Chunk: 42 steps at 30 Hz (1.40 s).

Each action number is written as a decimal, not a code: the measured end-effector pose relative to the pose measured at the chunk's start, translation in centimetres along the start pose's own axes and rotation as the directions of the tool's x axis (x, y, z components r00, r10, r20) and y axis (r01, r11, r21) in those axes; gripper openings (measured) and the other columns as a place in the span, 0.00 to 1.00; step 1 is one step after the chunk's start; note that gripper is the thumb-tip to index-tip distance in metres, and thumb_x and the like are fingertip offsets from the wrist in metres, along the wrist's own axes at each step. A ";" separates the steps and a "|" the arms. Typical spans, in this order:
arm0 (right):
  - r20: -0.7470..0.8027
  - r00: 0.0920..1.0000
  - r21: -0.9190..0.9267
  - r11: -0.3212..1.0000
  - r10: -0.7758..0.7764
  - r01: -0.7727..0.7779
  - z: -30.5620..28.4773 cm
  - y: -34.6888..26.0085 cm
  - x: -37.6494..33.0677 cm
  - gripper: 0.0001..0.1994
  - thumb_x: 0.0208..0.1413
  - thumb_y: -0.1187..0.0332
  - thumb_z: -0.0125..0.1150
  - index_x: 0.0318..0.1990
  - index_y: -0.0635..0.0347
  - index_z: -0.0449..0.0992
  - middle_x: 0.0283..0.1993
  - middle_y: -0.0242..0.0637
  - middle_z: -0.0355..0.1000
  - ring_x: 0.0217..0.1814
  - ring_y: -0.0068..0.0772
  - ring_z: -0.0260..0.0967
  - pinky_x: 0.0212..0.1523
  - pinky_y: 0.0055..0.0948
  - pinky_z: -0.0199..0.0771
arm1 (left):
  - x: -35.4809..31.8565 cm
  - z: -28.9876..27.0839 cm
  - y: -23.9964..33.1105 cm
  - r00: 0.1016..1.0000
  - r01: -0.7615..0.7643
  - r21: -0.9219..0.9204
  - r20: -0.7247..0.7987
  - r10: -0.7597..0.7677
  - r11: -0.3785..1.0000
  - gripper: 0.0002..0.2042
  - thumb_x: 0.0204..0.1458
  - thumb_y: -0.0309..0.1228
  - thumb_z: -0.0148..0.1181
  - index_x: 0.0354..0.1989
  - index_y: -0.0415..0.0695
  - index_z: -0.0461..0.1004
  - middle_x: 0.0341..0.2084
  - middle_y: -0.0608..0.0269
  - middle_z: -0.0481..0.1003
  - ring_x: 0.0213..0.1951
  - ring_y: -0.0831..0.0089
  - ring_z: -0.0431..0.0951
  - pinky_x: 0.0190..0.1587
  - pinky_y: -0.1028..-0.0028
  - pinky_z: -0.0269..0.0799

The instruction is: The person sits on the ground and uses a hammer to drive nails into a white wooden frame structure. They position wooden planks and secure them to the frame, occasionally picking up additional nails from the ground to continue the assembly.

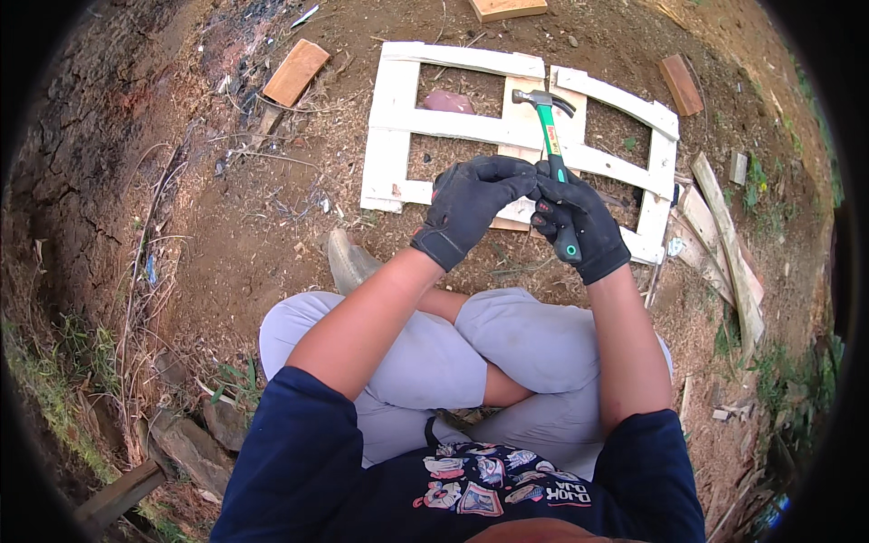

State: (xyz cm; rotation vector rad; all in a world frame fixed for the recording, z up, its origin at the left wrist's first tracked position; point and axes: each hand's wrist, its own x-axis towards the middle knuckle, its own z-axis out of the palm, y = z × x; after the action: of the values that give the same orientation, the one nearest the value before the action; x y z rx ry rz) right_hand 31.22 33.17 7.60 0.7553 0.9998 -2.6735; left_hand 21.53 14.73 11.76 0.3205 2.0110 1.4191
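Observation:
Black work gloves cover both of my hands. My right hand (pixel 590 222) is closed round the handle of a claw hammer (pixel 547 122), whose green and black handle slants up so the metal head points away from me. My left hand (pixel 466 208) touches the right one at the fingertips, its thumb and fingers pinched together. Whatever lies in that pinch is too small or hidden to make out. Beyond the hands a white wooden frame (pixel 387 113) of nailed slats lies on the ground, with the hammer head above its middle board (pixel 520 86).
Wooden blocks lie around the frame: one at the upper left (pixel 296 72), one at the top (pixel 509 9), one at the upper right (pixel 681 85). Loose planks (pixel 724 240) rest to the right. A reddish stone (pixel 448 101) shows through the frame. My crossed legs (pixel 534 339) are close below my hands.

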 end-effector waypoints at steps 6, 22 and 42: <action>-0.071 0.997 -0.100 0.995 -0.017 0.010 1.7 -0.1 -0.1 0.18 0.68 0.58 0.67 0.57 0.59 0.75 0.42 0.35 0.77 0.33 0.20 0.71 0.32 0.25 0.76 | -0.2 0.6 0.6 0.993 0.004 -0.046 -0.118 -0.009 0.999 0.15 0.61 0.37 0.70 0.51 0.41 0.87 0.42 0.61 0.88 0.45 0.76 0.84 0.52 0.72 0.79; -0.348 0.931 -0.553 0.826 -0.108 -0.111 0.7 0.1 2.3 0.16 0.69 0.51 0.63 0.45 0.56 0.76 0.30 0.32 0.75 0.22 0.19 0.66 0.23 0.25 0.67 | 22.2 -23.9 -7.8 0.604 -0.104 0.421 -0.693 0.393 0.901 0.16 0.62 0.40 0.68 0.48 0.40 0.86 0.44 0.55 0.87 0.47 0.63 0.86 0.54 0.65 0.77; -0.466 0.881 -0.583 0.778 -0.083 -0.235 0.3 0.3 3.7 0.16 0.69 0.51 0.64 0.46 0.55 0.77 0.28 0.31 0.76 0.21 0.18 0.67 0.21 0.24 0.68 | 30.0 -22.0 -14.5 0.648 -0.237 0.365 -0.630 0.427 0.900 0.14 0.62 0.38 0.67 0.47 0.39 0.86 0.45 0.50 0.86 0.49 0.58 0.85 0.54 0.64 0.77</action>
State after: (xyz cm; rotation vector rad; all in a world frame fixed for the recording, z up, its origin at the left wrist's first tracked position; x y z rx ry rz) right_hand 28.05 32.75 5.69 1.2566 1.7973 -1.8782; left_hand -12.77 8.79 -7.83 0.2996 2.9027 1.6802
